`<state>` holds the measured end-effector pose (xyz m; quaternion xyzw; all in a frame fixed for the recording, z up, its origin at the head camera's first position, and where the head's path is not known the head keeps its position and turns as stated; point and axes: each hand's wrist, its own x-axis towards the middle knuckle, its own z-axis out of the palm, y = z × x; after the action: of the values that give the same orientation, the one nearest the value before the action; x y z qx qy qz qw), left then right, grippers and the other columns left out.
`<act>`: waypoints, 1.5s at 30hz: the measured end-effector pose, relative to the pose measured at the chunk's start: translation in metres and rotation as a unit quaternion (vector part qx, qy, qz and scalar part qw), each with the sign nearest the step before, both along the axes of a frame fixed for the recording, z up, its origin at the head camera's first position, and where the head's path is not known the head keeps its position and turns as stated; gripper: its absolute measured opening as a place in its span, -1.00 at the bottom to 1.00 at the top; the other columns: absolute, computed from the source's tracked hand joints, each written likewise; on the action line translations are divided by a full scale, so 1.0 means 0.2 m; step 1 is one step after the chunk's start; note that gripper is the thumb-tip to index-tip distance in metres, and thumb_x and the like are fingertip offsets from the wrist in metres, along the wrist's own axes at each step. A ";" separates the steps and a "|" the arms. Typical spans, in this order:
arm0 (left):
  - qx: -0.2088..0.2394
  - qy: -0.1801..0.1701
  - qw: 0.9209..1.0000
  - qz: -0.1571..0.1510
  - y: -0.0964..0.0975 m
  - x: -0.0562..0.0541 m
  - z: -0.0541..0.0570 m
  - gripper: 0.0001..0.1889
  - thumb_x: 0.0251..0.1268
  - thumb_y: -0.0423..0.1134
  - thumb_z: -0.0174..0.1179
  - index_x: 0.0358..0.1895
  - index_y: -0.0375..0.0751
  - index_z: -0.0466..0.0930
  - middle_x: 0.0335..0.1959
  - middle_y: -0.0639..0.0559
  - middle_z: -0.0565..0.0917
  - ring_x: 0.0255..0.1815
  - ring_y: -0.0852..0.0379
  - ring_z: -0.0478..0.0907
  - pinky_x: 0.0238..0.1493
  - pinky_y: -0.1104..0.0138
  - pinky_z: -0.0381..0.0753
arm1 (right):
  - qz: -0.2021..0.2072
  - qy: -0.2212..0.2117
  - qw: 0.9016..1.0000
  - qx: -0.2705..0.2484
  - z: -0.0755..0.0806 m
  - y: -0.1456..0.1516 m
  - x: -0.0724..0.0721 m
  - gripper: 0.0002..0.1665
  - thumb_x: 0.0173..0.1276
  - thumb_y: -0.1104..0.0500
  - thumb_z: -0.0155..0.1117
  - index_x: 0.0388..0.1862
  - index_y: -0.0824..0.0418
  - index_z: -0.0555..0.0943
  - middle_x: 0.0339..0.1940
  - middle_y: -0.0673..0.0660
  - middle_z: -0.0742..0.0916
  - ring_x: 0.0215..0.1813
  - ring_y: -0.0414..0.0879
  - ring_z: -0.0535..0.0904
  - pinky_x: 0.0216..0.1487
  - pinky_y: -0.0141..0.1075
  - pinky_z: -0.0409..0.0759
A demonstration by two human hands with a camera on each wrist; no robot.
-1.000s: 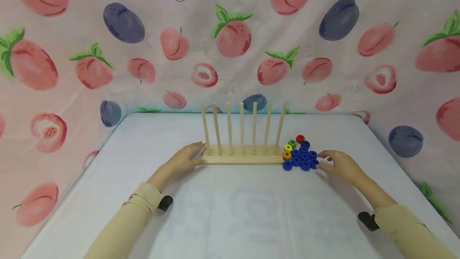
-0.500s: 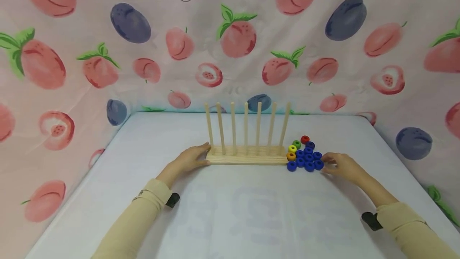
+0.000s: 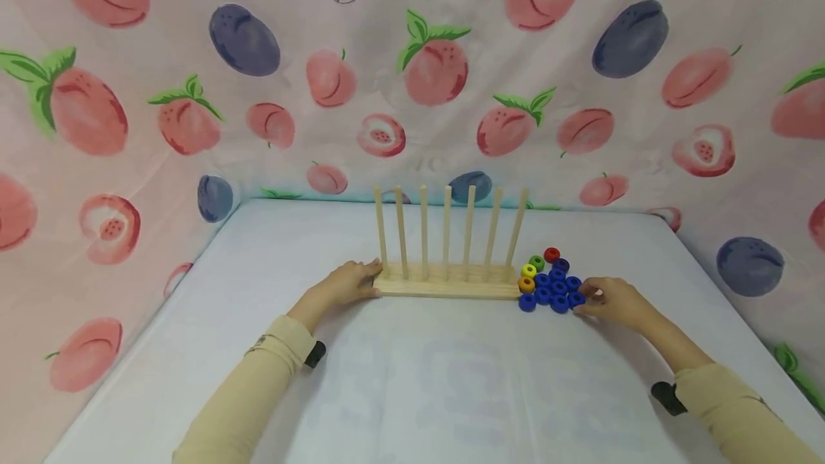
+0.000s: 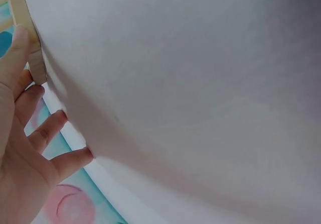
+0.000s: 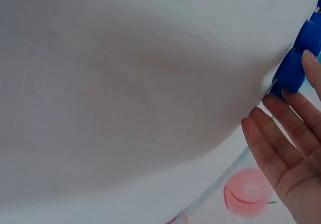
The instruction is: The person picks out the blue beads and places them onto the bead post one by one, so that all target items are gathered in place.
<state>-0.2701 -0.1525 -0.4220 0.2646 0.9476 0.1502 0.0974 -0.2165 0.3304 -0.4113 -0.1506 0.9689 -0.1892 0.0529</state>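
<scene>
A pale wooden peg rack with several upright bare pegs stands on the white table. At its left end my left hand grips the base; in the left wrist view the thumb lies on one side of the wood and a finger on the other, the remaining fingers spread. Against the rack's right end lies a cluster of ring beads, mostly blue. My right hand pinches the outermost blue bead at the cluster's right edge, thumb in front and index finger behind, as the right wrist view shows.
Down the cluster's left side run a red bead, a green bead, a yellow bead and an orange bead. A fruit-printed cloth hangs behind the table and along its sides.
My right thumb and fingers have closed in on the outermost blue bead. The left hand stays at the rack's end. The head view has shifted slightly, moving the whole scene rightward.
</scene>
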 end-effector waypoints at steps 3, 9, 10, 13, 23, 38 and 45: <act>0.000 -0.005 1.000 0.007 0.00 -0.01 0.01 -0.30 0.26 0.00 0.17 0.38 -0.27 0.23 0.36 -0.27 0.32 0.29 -0.40 0.31 0.30 -0.16 0.31 | -0.001 0.010 1.000 0.011 0.00 -0.01 -0.01 -0.56 0.11 0.10 0.43 -0.22 0.44 0.59 -0.32 0.28 0.71 -0.23 0.16 0.65 -0.18 0.03 0.66; 0.001 -0.019 1.000 0.002 0.01 -0.03 0.02 -0.31 0.26 -0.01 0.18 0.38 -0.28 0.23 0.38 -0.26 0.30 0.29 -0.39 0.31 0.32 -0.13 0.31 | -0.002 0.018 1.000 0.010 0.01 -0.02 -0.01 -0.64 0.11 0.17 0.41 -0.27 0.45 0.58 -0.35 0.29 0.71 -0.25 0.17 0.64 -0.19 0.04 0.65; 0.000 -0.018 1.000 0.001 0.00 -0.03 0.02 -0.31 0.26 -0.02 0.18 0.37 -0.28 0.23 0.37 -0.27 0.30 0.28 -0.39 0.31 0.32 -0.12 0.31 | -0.002 0.017 1.000 0.007 0.01 -0.02 -0.01 -0.65 0.12 0.18 0.41 -0.27 0.45 0.58 -0.34 0.30 0.71 -0.24 0.18 0.64 -0.19 0.04 0.65; 0.002 -0.019 1.000 0.008 0.01 -0.02 0.02 -0.31 0.26 -0.03 0.19 0.38 -0.29 0.22 0.35 -0.30 0.32 0.26 -0.40 0.32 0.30 -0.14 0.32 | -0.002 0.018 1.000 0.007 0.01 -0.02 -0.01 -0.65 0.12 0.18 0.40 -0.27 0.46 0.58 -0.33 0.32 0.71 -0.24 0.19 0.65 -0.20 0.03 0.66; 0.005 -0.028 0.999 0.022 0.01 -0.02 0.01 -0.29 0.28 0.00 0.16 0.40 -0.25 0.18 0.32 -0.39 0.34 0.26 -0.39 0.31 0.27 -0.23 0.28 | -0.017 0.025 1.000 0.006 0.03 -0.03 0.02 -0.63 0.16 0.17 0.38 -0.23 0.48 0.58 -0.33 0.32 0.72 -0.26 0.17 0.66 -0.20 0.02 0.66; 0.002 -0.019 1.000 -0.025 0.03 -0.03 0.01 -0.35 0.28 -0.09 0.16 0.35 -0.36 0.24 0.43 -0.26 0.16 0.24 -0.43 0.31 0.27 -0.18 0.32 | -0.030 0.034 0.999 0.011 0.07 -0.06 0.05 -0.60 0.21 0.14 0.33 -0.16 0.48 0.57 -0.33 0.30 0.72 -0.24 0.16 0.64 -0.15 0.04 0.66; 0.000 -0.029 0.999 0.013 0.02 -0.02 0.00 -0.29 0.27 -0.05 0.16 0.41 -0.28 0.15 0.43 -0.24 0.20 0.32 -0.44 0.22 0.24 -0.37 0.18 | -0.020 0.052 0.998 -0.031 0.07 -0.10 0.07 -0.62 0.20 0.18 0.35 -0.14 0.47 0.57 -0.31 0.30 0.74 -0.25 0.13 0.68 -0.18 -0.03 0.69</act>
<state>-0.2740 -0.1488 -0.4221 0.2479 0.9477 0.1591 0.1231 -0.2034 0.3107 -0.3980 -0.1421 0.9670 -0.2116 -0.0065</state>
